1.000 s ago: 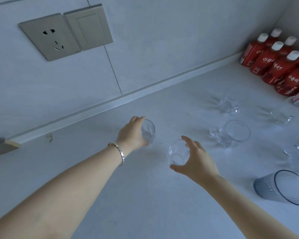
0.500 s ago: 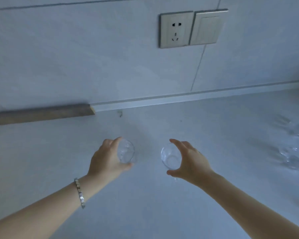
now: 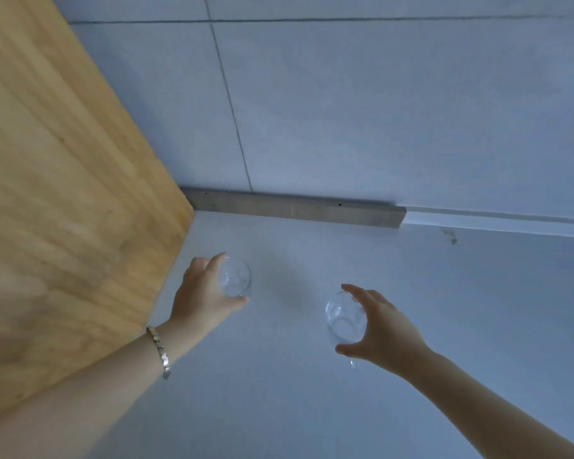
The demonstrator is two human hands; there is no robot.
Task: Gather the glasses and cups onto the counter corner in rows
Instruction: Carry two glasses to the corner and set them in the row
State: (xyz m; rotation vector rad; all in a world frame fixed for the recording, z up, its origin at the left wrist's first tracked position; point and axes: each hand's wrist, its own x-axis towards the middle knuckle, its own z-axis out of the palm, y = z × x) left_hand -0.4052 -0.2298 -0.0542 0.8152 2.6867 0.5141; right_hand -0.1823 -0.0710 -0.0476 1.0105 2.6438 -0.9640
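Each of my hands holds a small clear glass above the pale counter [image 3: 312, 409]. My left hand [image 3: 203, 293], with a metal bracelet on its wrist, grips one glass [image 3: 235, 277] close to the wooden side panel. My right hand [image 3: 381, 329] grips the other glass [image 3: 343, 318] from the right side, a hand's width to the right of the first and a little nearer to me. Both glasses are held upright near the counter corner; whether they touch the surface I cannot tell.
A tall wooden panel [image 3: 63, 193] closes the counter on the left. The tiled wall [image 3: 378, 111] stands behind, with a grey strip [image 3: 295, 212] along its base. A small dark mark [image 3: 453, 239] sits on the counter at the back right.
Both hands have carried their glasses left into the corner by the wooden panel. The socket, the other glasses and the red bottles have dropped out of view.
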